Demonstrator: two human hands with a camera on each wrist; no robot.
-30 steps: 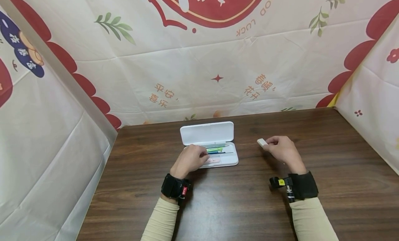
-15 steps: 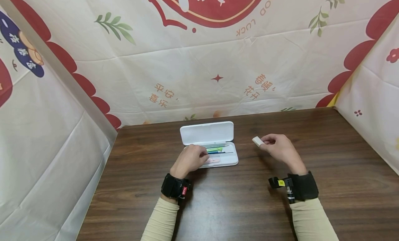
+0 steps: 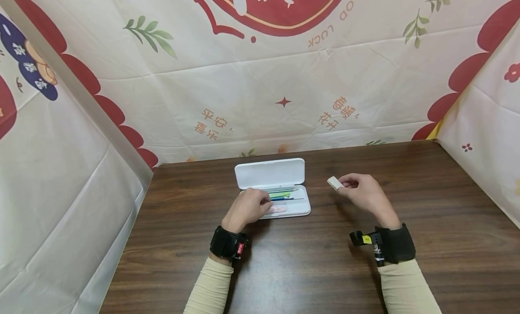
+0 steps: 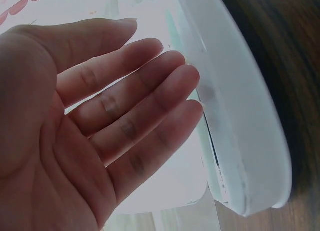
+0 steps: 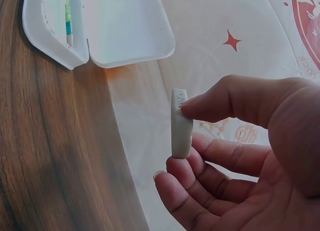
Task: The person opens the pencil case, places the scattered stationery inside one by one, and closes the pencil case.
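Observation:
A white eraser (image 3: 335, 183) is pinched between the thumb and fingers of my right hand (image 3: 365, 194), raised over the table to the right of the case. The right wrist view shows this eraser (image 5: 181, 126) on edge, thumb on its face. My left hand (image 3: 248, 208) is at the left front of a white pencil case (image 3: 300, 209), covering part of it. Its fingers are loosely bent with nothing between them, fingertips close to the case wall (image 4: 235, 106). Green and blue pencils (image 3: 280, 196) lie inside, and a pinkish item (image 3: 278, 210) sits in the front compartment.
The case lid (image 3: 270, 174) stands raised toward the back edge of the brown wooden table (image 3: 308, 269). A printed cloth (image 3: 252, 88) hangs behind the table, with more cloth along both sides.
My right hand has moved a little to the left and away from me with the eraser, toward the pencil case. The left hand and the case have stayed put.

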